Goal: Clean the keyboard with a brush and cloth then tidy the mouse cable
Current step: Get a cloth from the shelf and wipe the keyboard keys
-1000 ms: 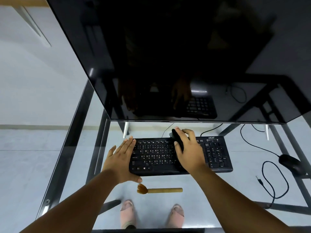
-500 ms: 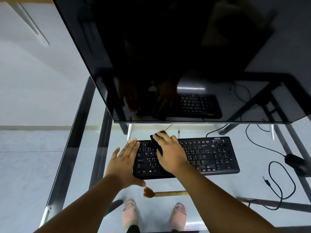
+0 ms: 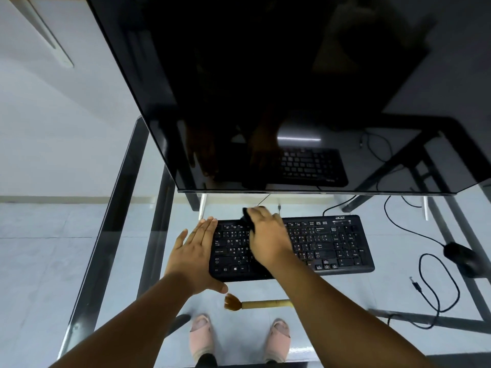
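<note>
Right hand [image 3: 268, 240] presses a dark cloth [image 3: 248, 221] onto the left-centre keys of the keyboard [image 3: 329, 243], fingers curled over the cloth, which shows only as a dark fold at the fingertips. Left hand [image 3: 195, 254] lies flat with fingers straight and together, braced against the keyboard's left end at 9 o'clock from the right hand; thumb hooks under the near corner.

Keyboard sits on the glass desk [image 3: 114, 235] with its long axis running 9 to 3 o'clock, directly below the monitor [image 3: 265, 88]. Brush [image 3: 256, 304] lies on the glass at 6 o'clock from the keyboard, just beside its near edge, handle parallel to the keyboard, bristles pointing toward 9 o'clock.

Judgement: wiping is under way; brushing appears finished, since the brush is set down. The right half of the keyboard lies at 3 o'clock from the cloth, so the wiping stroke would run along the long axis.

Mouse [image 3: 463, 257] rests at 3 o'clock, well apart from both hands, its cable [image 3: 449, 296] looping loosely toward 5 o'clock. The right hand is the nearer one for the cable step, not yet begun.
</note>
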Tool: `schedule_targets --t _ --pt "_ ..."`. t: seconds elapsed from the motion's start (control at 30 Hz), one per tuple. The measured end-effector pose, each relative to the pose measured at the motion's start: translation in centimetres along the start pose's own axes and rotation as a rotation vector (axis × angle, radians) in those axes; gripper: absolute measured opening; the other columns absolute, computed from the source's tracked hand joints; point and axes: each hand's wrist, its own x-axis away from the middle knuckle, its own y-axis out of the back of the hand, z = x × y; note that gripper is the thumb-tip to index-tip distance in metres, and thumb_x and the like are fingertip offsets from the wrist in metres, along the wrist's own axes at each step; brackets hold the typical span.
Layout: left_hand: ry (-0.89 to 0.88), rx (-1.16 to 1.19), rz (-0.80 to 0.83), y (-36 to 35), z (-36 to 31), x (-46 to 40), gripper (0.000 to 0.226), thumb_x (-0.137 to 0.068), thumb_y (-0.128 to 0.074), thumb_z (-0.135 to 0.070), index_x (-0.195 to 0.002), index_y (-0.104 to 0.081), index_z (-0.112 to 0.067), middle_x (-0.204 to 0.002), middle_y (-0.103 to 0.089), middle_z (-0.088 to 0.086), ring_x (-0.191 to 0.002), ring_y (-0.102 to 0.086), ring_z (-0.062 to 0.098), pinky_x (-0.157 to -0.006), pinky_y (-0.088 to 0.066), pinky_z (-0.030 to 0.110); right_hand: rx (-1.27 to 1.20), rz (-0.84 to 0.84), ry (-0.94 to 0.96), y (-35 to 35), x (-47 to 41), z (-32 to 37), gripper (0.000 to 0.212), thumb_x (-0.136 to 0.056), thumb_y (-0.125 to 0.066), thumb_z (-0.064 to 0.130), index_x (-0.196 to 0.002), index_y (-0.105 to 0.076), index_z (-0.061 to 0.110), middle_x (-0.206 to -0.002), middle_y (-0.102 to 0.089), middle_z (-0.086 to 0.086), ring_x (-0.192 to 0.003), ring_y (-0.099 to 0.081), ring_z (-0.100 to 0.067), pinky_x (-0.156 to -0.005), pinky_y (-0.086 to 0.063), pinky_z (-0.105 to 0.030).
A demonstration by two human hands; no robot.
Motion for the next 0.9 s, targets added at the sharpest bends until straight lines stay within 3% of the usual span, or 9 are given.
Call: schedule_targets --t 0.17,0.33,0.5,0.73,0.83,0.9 --pt "0.012 -0.008 -0.008 0.1 -0.2 0.0 0.149 -0.049 -0.068 -0.082 -0.151 0.021 -0.019 -0.162 0.013 -0.004 -0.148 0.013 0.012 -0.119 0.011 0.039 -0.003 0.041 0.110 0.1 0.9 -1.0 0.063 -0.094 -0.051 0.013 -0.151 -0.029 0.030 -0.156 -0.028 0.012 -0.131 -0.033 -0.022 -0.114 -0.033 -0.036" --pt "0.012 -0.035 0.013 0.4 -0.3 0.2 0.147 -0.051 -0.065 -0.084 -0.150 0.023 -0.019 -0.161 0.016 -0.003 -0.148 0.014 0.013 -0.118 0.014 0.039 0.054 -0.072 -0.101 2.1 2.3 -7.3 0.064 -0.092 -0.051 0.012 -0.151 -0.031 0.029 -0.157 -0.029 0.013 -0.139 -0.031 -0.021 -0.118 -0.021 -0.033" --pt "0.023 -0.079 0.042 0.7 -0.8 0.0 0.148 -0.051 -0.065 -0.085 -0.149 0.023 -0.018 -0.161 0.016 -0.002 -0.148 0.014 0.015 -0.119 0.012 0.040 0.032 -0.151 -0.273 3.5 1.9 -9.9 0.056 -0.092 -0.050 0.010 -0.147 -0.040 0.020 -0.153 -0.038 0.003 -0.133 -0.037 -0.024 -0.112 -0.032 -0.034" --pt "0.065 -0.167 0.089 0.9 -1.3 -0.3 0.153 -0.046 -0.066 -0.086 -0.149 0.025 -0.016 -0.161 0.017 0.000 -0.148 0.014 0.017 -0.120 0.007 0.046 -0.094 -0.066 0.027 1.7 3.3 -6.8 0.059 -0.088 -0.057 0.008 -0.142 -0.046 0.031 -0.154 -0.028 0.008 -0.138 -0.035 -0.019 -0.113 -0.038 -0.035" --pt "0.101 -0.120 0.113 1.2 -2.5 -0.6 0.150 -0.046 -0.057 -0.091 -0.150 0.019 -0.016 -0.161 0.014 0.003 -0.148 0.014 0.022 -0.119 0.006 0.048 -0.082 -0.123 0.003 2.0 4.6 -9.7 0.059 -0.086 -0.058 0.006 -0.138 -0.051 0.033 -0.152 -0.033 0.008 -0.137 -0.036 -0.018 -0.106 -0.045 -0.036" --pt "0.143 -0.048 0.085 1.3 -3.7 -1.1 0.145 -0.047 -0.046 -0.097 -0.151 0.014 -0.016 -0.161 0.011 0.005 -0.148 0.013 0.024 -0.120 0.003 0.049 -0.099 -0.221 -0.115 2.7 5.3 -12.3 0.057 -0.085 -0.059 0.005 -0.136 -0.055 0.031 -0.150 -0.037 0.005 -0.133 -0.041 -0.022 -0.103 -0.048 -0.039"
